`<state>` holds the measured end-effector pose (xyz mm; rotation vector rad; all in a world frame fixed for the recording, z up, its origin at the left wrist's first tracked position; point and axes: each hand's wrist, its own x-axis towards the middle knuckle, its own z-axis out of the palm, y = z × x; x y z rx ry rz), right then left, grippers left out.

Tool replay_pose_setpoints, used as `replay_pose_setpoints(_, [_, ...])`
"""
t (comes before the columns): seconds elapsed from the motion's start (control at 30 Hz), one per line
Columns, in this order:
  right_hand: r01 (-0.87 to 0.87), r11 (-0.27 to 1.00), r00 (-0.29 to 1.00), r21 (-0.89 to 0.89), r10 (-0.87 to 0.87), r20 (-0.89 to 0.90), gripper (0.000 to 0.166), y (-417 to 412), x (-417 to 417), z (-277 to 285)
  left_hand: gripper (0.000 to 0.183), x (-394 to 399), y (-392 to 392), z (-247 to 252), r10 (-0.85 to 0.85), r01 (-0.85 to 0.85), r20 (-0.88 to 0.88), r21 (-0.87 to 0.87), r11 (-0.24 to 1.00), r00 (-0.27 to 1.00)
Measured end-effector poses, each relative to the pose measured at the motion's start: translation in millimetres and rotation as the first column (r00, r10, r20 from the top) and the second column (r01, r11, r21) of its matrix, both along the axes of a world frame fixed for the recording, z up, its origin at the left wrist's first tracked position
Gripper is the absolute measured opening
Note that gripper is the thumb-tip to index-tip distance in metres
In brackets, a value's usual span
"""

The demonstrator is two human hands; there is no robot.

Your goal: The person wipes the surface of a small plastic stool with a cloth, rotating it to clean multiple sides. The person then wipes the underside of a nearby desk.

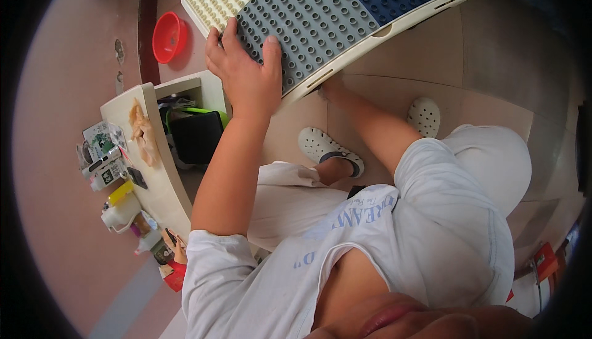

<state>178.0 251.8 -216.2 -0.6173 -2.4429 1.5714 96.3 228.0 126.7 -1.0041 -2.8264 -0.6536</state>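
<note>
A building-block table top (319,29) with cream, grey and navy studded panels in a white frame lies slanted at the top of the view. My left hand (245,66) rests on its near left edge, fingers apart, with the thumb over the grey studs and the fingertips by the cream panel. No fingers of it show beneath the frame. My right forearm reaches to the underside of the frame's near long edge; my right hand (329,87) is mostly hidden there, so its grip cannot be seen.
A red plastic bowl (169,37) is left of the board. A cream cabinet (171,191) at the left bears a crumpled cloth, a dark phone-like item, bottles and packets; its open compartment holds a black object (196,136). White clogs (323,147) are below on the tiled floor.
</note>
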Motion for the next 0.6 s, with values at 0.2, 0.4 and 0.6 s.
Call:
replay_pose_setpoints(0.2, [0.287,-0.171,0.901,-0.943,-0.287,0.326,0.027,25,16,32,0.064,2,2,-1,0.034,-0.033,-0.026,0.061,0.998,0.999])
replay_pose_setpoints(0.4, [-0.097,0.077,0.743,-0.992,-0.658,-0.123,0.037,85,58,61,0.064,2,0,-2,0.035,-0.033,-0.027,0.084,0.996,0.999])
replay_pose_setpoints(0.6, [0.201,0.058,0.321,-0.978,-0.947,0.01,0.036,160,82,123,0.064,-1,-2,-5,0.026,-0.023,-0.041,0.09,0.996,0.999])
